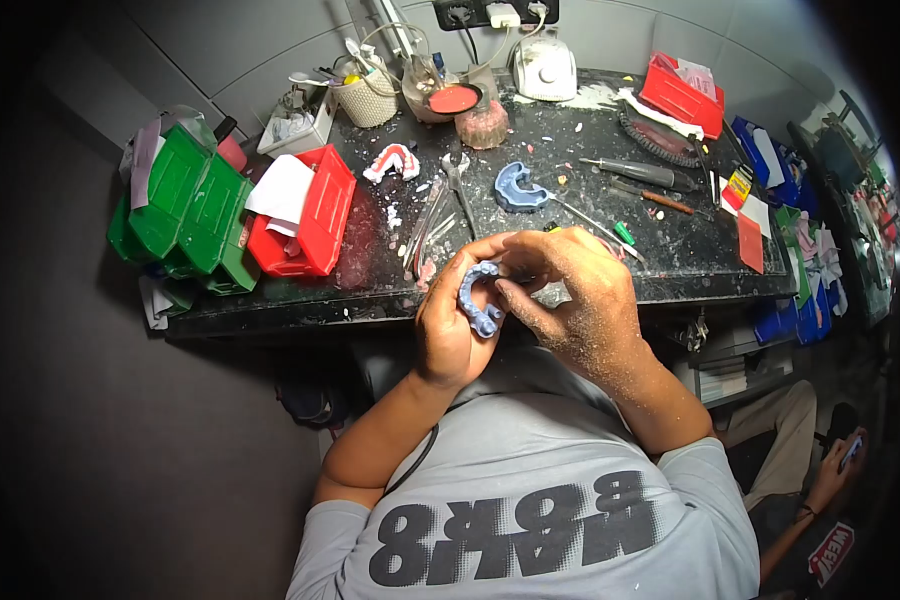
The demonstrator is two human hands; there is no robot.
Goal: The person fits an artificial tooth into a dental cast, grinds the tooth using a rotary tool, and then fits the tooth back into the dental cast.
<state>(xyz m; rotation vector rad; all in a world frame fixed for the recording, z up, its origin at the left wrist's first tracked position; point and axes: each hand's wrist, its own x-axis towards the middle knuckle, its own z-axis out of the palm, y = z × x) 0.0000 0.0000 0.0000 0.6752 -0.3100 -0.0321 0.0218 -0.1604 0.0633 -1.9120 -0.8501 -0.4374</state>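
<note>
Holding 1 blue arch (467, 294), left hand (442, 328) | right hand (592, 300) close | 1 wrench (459, 188)

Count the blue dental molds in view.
2. One blue dental mold is in the left hand, near the right thumb; the other blue dental mold lies on the bench, beyond the hands. More may be hidden.

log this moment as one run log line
left hand: holding blue-grey dental arch | right hand: dusty, thumb near the arch, some fingers hidden | on bench: blue dental piece, adjustable wrench
</note>
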